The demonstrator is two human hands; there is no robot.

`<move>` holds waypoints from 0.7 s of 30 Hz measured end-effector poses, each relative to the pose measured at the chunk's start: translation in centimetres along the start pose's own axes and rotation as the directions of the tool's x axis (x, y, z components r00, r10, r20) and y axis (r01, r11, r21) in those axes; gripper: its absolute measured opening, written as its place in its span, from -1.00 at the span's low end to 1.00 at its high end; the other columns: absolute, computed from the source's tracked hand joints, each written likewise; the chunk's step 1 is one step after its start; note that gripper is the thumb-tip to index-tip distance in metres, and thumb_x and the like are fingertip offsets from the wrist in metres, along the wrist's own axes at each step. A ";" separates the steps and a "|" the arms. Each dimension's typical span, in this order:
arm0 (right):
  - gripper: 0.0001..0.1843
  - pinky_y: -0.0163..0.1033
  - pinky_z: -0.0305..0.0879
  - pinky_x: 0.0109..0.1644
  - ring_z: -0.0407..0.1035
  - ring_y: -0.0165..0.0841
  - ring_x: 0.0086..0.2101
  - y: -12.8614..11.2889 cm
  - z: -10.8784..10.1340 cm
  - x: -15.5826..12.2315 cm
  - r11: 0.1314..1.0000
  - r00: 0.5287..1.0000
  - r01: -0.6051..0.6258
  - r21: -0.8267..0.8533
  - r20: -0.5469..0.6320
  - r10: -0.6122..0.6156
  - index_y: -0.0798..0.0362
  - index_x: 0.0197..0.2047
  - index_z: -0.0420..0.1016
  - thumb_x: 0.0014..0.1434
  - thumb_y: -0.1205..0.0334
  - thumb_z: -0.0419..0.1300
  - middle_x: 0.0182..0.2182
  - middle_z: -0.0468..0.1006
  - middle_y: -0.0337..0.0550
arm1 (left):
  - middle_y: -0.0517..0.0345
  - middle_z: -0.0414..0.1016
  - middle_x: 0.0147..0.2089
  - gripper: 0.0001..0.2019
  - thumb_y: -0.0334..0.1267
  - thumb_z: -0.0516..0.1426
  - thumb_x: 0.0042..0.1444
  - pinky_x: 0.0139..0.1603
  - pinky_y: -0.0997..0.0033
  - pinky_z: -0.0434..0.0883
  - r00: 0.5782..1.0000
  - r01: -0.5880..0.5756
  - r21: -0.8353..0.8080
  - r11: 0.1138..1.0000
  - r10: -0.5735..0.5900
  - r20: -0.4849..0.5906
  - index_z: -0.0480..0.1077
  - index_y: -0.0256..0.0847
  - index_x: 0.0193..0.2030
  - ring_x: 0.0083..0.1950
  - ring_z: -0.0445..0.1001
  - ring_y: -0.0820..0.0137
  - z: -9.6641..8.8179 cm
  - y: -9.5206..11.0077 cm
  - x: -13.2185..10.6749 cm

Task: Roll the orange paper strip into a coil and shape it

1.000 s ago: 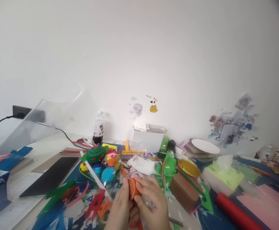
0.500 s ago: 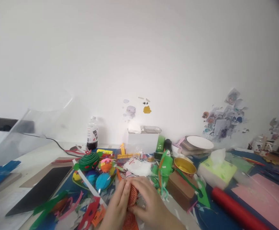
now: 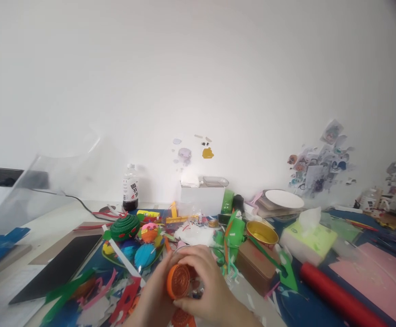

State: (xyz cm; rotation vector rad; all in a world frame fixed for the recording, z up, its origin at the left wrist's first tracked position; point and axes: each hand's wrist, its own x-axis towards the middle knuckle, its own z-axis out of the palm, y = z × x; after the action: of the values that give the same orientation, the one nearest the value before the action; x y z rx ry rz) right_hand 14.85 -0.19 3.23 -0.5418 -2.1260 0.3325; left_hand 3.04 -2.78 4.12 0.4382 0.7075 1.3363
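Between my hands is an orange paper coil point(image 3: 180, 282), a round disc with tight spiral rings and a smooth orange rim. My left hand point(image 3: 155, 288) supports it from the left, its fingers mostly hidden behind the disc. Curved over the coil from the right, my right hand point(image 3: 210, 277) has its fingers at the upper edge and the thumb at the lower edge. Just below, a second orange coil point(image 3: 181, 318) is partly covered by my hands. To the left, a plate point(image 3: 114, 262) carries a green coiled dome point(image 3: 125, 227) and several round coloured pieces, including a blue one point(image 3: 145, 255).
Paper scraps point(image 3: 99, 304) and strips surround my hands. Right of them are a brown box point(image 3: 255, 268), a gold tin point(image 3: 262, 232), a tissue pack point(image 3: 309, 238) and a red roll point(image 3: 337, 293). A bottle point(image 3: 130, 188) and white box point(image 3: 201, 200) stand by the wall.
The orange coil has turned, so its spiral face and smooth rim now show more fully. My right fingers have spread wider around it, and my left fingers have slipped behind it.
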 end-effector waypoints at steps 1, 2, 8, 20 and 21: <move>-0.48 -0.10 0.18 0.06 0.24 -0.18 -0.02 -0.2 0.1 0.0 0.999 1.000 0.014 -0.028 0.025 -0.014 -0.01 -0.07 0.36 -0.16 0.21 0.33 -0.04 0.40 -0.09 | 0.08 0.54 -0.40 -0.72 -0.13 0.03 0.09 -0.31 0.33 0.42 0.996 0.045 -0.020 0.999 -0.043 0.075 0.44 -0.28 -0.25 -0.38 0.52 0.31 -0.3 0.1 0.2; -0.47 -0.07 0.17 0.08 0.24 -0.17 -0.03 -0.4 0.2 0.0 0.998 0.999 0.017 -0.061 0.044 -0.015 -0.01 -0.06 0.37 -0.16 0.18 0.34 -0.04 0.41 -0.10 | 0.06 0.55 -0.39 -0.67 -0.08 0.02 0.09 -0.29 0.32 0.42 0.988 0.079 -0.033 0.996 -0.074 0.136 0.44 -0.29 -0.23 -0.35 0.52 0.28 -0.6 0.2 0.3; -0.16 0.09 0.03 0.16 0.08 -0.03 0.12 -1.1 -0.3 -0.5 0.981 0.997 0.047 -0.188 0.066 -0.035 0.02 0.25 0.01 0.01 -0.22 0.11 0.15 0.22 0.01 | -0.03 0.55 -0.21 -0.51 0.09 -0.05 0.08 -0.10 0.27 0.37 0.970 0.098 -0.085 0.992 -0.076 0.230 0.42 -0.27 -0.11 -0.08 0.48 0.17 -1.0 0.8 0.1; -0.32 0.09 0.03 0.14 0.14 -0.09 0.07 -5.4 3.3 3.5 0.962 0.993 0.119 -0.246 0.020 -0.117 0.01 0.20 0.12 0.18 -0.23 -0.23 0.16 0.22 -0.03 | 0.32 0.30 0.17 -0.27 0.32 -0.37 -0.07 0.07 0.12 0.23 0.617 -0.785 -0.099 0.612 0.757 -0.214 -0.25 0.21 0.28 0.12 0.26 0.11 4.9 -3.5 -1.1; -0.32 0.07 0.05 0.13 0.14 -0.10 0.07 -5.4 3.2 3.6 0.966 0.994 0.110 -0.234 0.021 -0.108 0.01 0.19 0.13 0.18 -0.24 -0.24 0.15 0.22 -0.02 | 0.29 0.33 0.14 -0.25 0.35 -0.37 -0.10 0.05 0.13 0.26 0.659 -0.751 -0.136 0.646 0.722 -0.212 -0.23 0.21 0.27 0.10 0.28 0.11 4.6 -3.0 -1.1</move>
State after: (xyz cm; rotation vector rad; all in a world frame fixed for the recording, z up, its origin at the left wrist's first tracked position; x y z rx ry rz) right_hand 9.02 -3.21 6.31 -0.5559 -2.2069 0.0196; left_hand 8.31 -4.03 5.66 0.4847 0.4894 2.2307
